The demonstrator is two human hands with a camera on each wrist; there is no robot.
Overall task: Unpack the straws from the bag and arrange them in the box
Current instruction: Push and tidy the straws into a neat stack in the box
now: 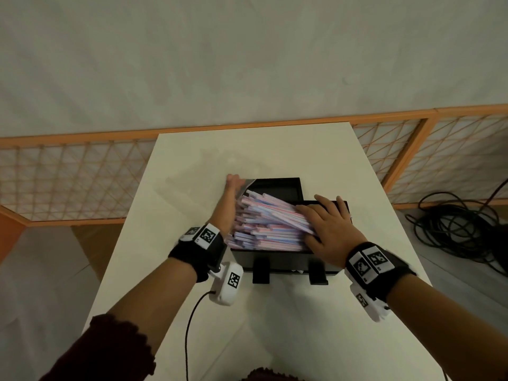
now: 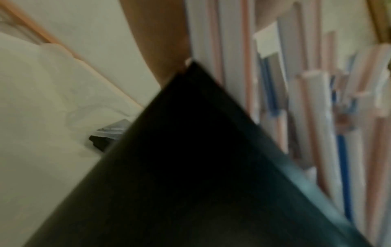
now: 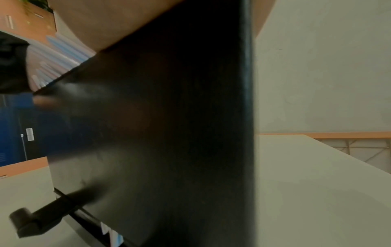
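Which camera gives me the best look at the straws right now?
The head view: it shows the whole pile of straws heaped in the black box. The left wrist view shows only blurred close-up lengths; the right wrist view catches a few ends past the box wall.

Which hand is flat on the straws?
The right hand: fingers spread, pressing the straws at the box's right end. The left hand is raised at the far-left edge.

black box wall (image 3: 169, 133) fills ctr | straws (image 3: 55, 63) upper left, blurred | white table (image 3: 317, 192) right
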